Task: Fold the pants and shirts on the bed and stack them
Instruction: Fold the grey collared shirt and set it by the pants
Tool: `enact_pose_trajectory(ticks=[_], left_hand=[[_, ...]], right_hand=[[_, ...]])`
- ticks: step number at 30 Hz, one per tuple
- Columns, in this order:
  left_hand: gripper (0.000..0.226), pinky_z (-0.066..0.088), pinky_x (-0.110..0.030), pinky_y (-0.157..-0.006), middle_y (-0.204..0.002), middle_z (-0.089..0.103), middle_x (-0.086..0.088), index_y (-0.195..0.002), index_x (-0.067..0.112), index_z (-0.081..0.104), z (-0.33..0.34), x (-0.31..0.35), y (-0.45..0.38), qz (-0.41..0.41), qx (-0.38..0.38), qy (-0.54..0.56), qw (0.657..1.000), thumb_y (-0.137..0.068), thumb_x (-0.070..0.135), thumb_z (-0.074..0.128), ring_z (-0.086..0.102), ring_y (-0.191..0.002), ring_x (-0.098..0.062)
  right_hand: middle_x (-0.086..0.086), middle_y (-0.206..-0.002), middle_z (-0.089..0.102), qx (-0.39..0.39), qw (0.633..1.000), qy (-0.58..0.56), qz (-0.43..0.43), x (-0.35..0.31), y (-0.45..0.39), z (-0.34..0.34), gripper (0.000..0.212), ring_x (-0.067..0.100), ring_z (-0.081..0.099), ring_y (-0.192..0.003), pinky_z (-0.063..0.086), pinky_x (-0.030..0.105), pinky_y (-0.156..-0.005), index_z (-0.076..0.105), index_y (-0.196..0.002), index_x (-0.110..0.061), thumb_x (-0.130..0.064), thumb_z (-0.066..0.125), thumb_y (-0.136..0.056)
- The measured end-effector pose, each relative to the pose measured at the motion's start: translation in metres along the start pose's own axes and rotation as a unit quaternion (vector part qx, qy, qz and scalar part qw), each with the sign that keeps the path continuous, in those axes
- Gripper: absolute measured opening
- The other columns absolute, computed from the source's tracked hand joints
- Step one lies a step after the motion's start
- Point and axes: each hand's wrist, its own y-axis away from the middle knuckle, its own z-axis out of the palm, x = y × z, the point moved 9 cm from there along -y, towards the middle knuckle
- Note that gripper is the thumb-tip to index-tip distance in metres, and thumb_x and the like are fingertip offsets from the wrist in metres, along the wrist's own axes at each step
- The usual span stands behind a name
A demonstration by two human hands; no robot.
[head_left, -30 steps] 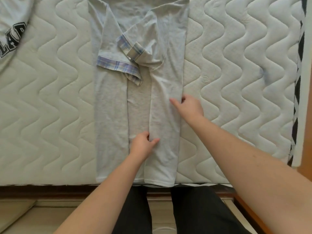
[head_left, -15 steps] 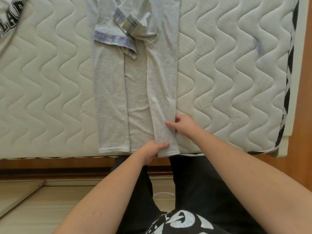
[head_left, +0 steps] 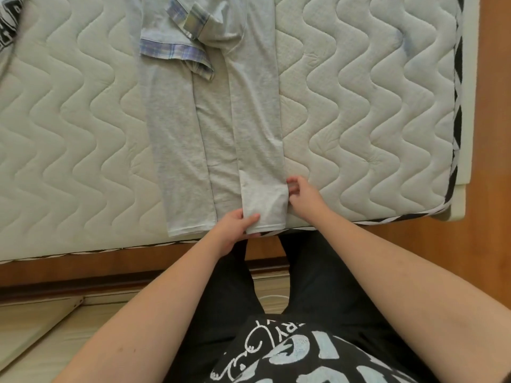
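A light grey shirt (head_left: 177, 139) with plaid-trimmed sleeves lies lengthwise on the quilted mattress (head_left: 359, 106), both sides folded in toward its middle. My left hand (head_left: 235, 228) pinches the hem of the right-hand folded panel at the bed's near edge, thumb on top of the cloth. At that panel's right edge, just above the hem, my right hand (head_left: 302, 193) has its fingers curled against the fabric. The plaid sleeve cuffs (head_left: 177, 48) lie folded over the upper part of the shirt.
Another grey garment with black lettering (head_left: 8, 26) lies at the top left corner. The mattress's black-and-white edging (head_left: 457, 106) runs down the right side, with wooden floor (head_left: 492, 189) beyond it. A wooden bed frame (head_left: 110, 261) sits below the near edge.
Both hands have slid down the right-hand folded panel from its middle to the hem at the bed's near edge. The view has tilted down, showing more of my body.
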Motion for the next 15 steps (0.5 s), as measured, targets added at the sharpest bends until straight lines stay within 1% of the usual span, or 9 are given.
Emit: enact_pose_trajectory(ticks=[2, 4, 6, 7, 8, 9, 11, 13, 15], left_hand=[[0.020, 0.059, -0.032, -0.082, -0.111, 0.074, -0.002, -0.112, 0.015, 0.066, 0.007, 0.004, 0.003, -0.001, -0.014, 0.013, 1.000, -0.094, 0.024, 0.064, 0.071, -0.100, -0.017], [0.024, 0.057, -0.034, -0.088, -0.111, 0.074, -0.002, -0.114, 0.014, 0.066, 0.015, 0.012, 0.005, 0.008, -0.026, 0.013, 1.000, -0.093, 0.025, 0.065, 0.070, -0.104, -0.019], [0.028, 0.055, -0.036, -0.093, -0.114, 0.073, -0.004, -0.117, 0.011, 0.066, 0.022, 0.019, 0.005, 0.013, -0.042, 0.023, 0.999, -0.092, 0.025, 0.066, 0.069, -0.107, -0.021], [0.030, 0.054, -0.036, -0.094, -0.115, 0.073, -0.005, -0.118, 0.010, 0.066, 0.025, 0.023, 0.005, 0.015, -0.050, 0.028, 0.998, -0.092, 0.024, 0.067, 0.068, -0.108, -0.022], [0.031, 0.053, -0.036, -0.095, -0.116, 0.072, -0.005, -0.118, 0.009, 0.067, 0.026, 0.025, 0.005, 0.017, -0.055, 0.026, 0.998, -0.092, 0.024, 0.067, 0.068, -0.109, -0.023], [0.031, 0.052, -0.035, -0.096, -0.116, 0.072, -0.006, -0.118, 0.009, 0.067, 0.027, 0.028, 0.004, 0.019, -0.057, 0.015, 0.998, -0.091, 0.025, 0.067, 0.067, -0.109, -0.023], [0.029, 0.049, -0.032, -0.089, -0.113, 0.073, -0.005, -0.117, 0.009, 0.068, 0.025, 0.033, 0.004, 0.026, -0.047, -0.020, 0.998, -0.091, 0.023, 0.068, 0.067, -0.100, -0.020], [0.022, 0.045, -0.026, -0.072, -0.101, 0.075, 0.001, -0.109, 0.010, 0.070, 0.017, 0.036, 0.002, 0.033, -0.031, -0.061, 0.997, -0.090, 0.020, 0.069, 0.065, -0.079, -0.009], [0.016, 0.042, -0.021, -0.060, -0.088, 0.075, 0.008, -0.103, 0.016, 0.071, 0.006, 0.037, 0.001, 0.035, -0.014, -0.115, 0.993, -0.089, 0.024, 0.071, 0.060, -0.062, -0.002]], right_hand=[[-0.015, -0.112, 0.055, -0.084, 0.996, -0.009, -0.022, 0.002, 0.018, 0.012, 0.073, 0.007, 0.061, -0.100, 0.046, 0.011, -0.071, 0.034, -0.142, -0.030, -0.010, 0.069, -0.082], [-0.017, -0.126, 0.047, -0.138, 0.990, -0.014, -0.041, 0.007, 0.036, 0.024, 0.107, -0.001, 0.059, -0.103, 0.051, 0.009, -0.073, 0.010, -0.153, -0.037, -0.010, 0.078, -0.075], [-0.011, -0.143, 0.037, -0.150, 0.988, -0.002, -0.041, 0.011, 0.051, 0.036, 0.125, 0.003, 0.053, -0.118, 0.050, 0.014, -0.089, -0.009, -0.154, -0.036, -0.013, 0.084, -0.072], [-0.005, -0.152, 0.030, -0.139, 0.989, 0.011, -0.040, 0.011, 0.056, 0.042, 0.129, 0.010, 0.047, -0.129, 0.046, 0.024, -0.102, -0.014, -0.154, -0.034, -0.017, 0.085, -0.072], [-0.001, -0.157, 0.025, -0.117, 0.992, 0.016, -0.043, 0.010, 0.061, 0.047, 0.128, 0.014, 0.039, -0.137, 0.040, 0.032, -0.111, -0.015, -0.154, -0.032, -0.021, 0.084, -0.074], [0.001, -0.158, 0.025, -0.083, 0.996, 0.002, -0.042, 0.008, 0.064, 0.052, 0.121, 0.016, 0.037, -0.139, 0.036, 0.036, -0.113, -0.012, -0.155, -0.031, -0.025, 0.081, -0.077], [0.001, -0.148, 0.042, 0.021, 0.998, -0.063, -0.014, 0.009, 0.067, 0.052, 0.095, 0.018, 0.049, -0.127, 0.043, 0.036, -0.103, 0.002, -0.156, -0.031, -0.030, 0.069, -0.088], [0.000, -0.128, 0.060, 0.124, 0.988, -0.092, 0.023, 0.013, 0.071, 0.048, 0.068, 0.020, 0.061, -0.109, 0.051, 0.038, -0.090, 0.021, -0.152, -0.031, -0.033, 0.057, -0.094], [-0.003, -0.112, 0.065, 0.188, 0.975, -0.104, 0.063, 0.021, 0.076, 0.046, 0.047, 0.021, 0.062, -0.099, 0.053, 0.039, -0.082, 0.040, -0.141, -0.031, -0.035, 0.051, -0.096]])
